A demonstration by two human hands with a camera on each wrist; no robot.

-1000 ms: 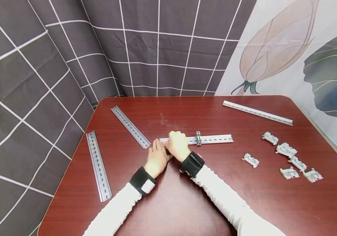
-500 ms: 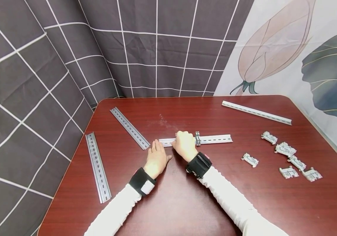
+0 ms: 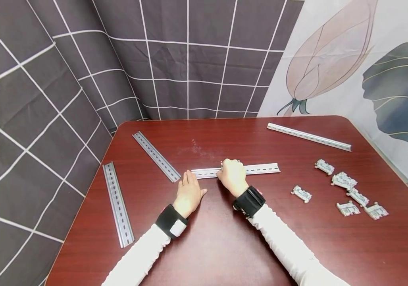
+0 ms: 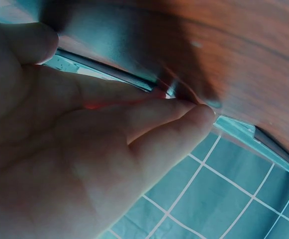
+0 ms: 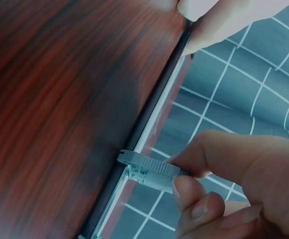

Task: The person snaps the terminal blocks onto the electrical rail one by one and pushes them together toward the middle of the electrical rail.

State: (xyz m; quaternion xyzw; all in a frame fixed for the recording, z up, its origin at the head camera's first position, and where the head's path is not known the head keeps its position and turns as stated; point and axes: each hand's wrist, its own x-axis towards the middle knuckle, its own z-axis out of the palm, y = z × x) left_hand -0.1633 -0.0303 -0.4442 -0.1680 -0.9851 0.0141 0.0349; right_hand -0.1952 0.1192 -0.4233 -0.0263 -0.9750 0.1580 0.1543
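Note:
A slotted metal DIN rail lies crosswise in the middle of the table. My right hand is over it, thumb and curled fingers pinching a grey terminal block that sits across the rail in the right wrist view. In the head view this hand hides most of the block and the part of the rail beneath. At the rail's left end, my left hand lies with straight fingers, its fingertips right at that end. The left wrist view shows its palm beside the rail's edge.
Three more DIN rails lie around: a slanted one at back left, one at far left, one at back right. A single terminal block lies on the right, near several others. A gridded cloth hangs behind.
My right hand has moved right along the rail, from its left end to near the middle, now covering the blocks that stood there. The left hand stays at the rail's end.

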